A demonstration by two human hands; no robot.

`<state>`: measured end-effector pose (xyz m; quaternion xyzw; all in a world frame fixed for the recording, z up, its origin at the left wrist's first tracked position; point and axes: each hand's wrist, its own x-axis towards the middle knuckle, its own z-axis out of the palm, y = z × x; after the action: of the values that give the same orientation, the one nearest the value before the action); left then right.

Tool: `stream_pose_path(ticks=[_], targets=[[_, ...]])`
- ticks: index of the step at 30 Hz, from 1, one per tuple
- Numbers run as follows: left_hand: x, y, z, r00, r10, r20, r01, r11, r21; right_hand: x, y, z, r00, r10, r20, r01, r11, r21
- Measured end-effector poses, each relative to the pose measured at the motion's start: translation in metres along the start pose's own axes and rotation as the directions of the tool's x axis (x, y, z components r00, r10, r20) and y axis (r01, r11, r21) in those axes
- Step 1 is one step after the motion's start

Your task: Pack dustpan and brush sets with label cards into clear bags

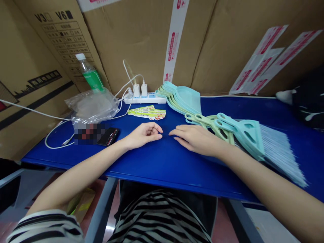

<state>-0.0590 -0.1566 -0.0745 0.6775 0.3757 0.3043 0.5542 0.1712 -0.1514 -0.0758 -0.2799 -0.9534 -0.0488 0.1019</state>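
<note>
On the blue table [152, 162] my left hand [144, 135] rests with loosely curved fingers, a gap between them and the thumb, and nothing inside. Facing it, my right hand [193, 137] lies palm down with fingers stretched out, holding nothing. Just beyond it are stacked hand brooms [243, 133] with pale blue and green handles and light bristles; my right hand partly hides them. Behind these sits a nested stack of dustpans [186, 96] in pale blue and green. Several yellow-green printed paper labels [146, 113] lie fanned out past my left hand.
A white power strip [152, 98] with plugged-in chargers and loose cables stands along the cardboard wall [141, 40]. At the left are a clear plastic bag [93, 106], a green-labelled bottle [92, 76] and a black phone-like object [108, 136]. Dark fabric [308, 98] is at the far right.
</note>
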Motion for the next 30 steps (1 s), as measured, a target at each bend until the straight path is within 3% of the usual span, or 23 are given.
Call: stream_pose_path(ticks=[21,30], targets=[[0.0025,-0.004,-0.0035,0.998,-0.06,-0.036,0.054,0.985,-0.167,-0.0001,0.0,-0.0004,1.0,0.003,0.006,-0.003,1.0,0.005],[0.0033,-0.0041,-0.0033,0.998,-0.049,-0.051,0.042,0.991,-0.131,-0.0001,0.0011,-0.0001,1.0,0.013,0.007,-0.013,1.0,0.011]])
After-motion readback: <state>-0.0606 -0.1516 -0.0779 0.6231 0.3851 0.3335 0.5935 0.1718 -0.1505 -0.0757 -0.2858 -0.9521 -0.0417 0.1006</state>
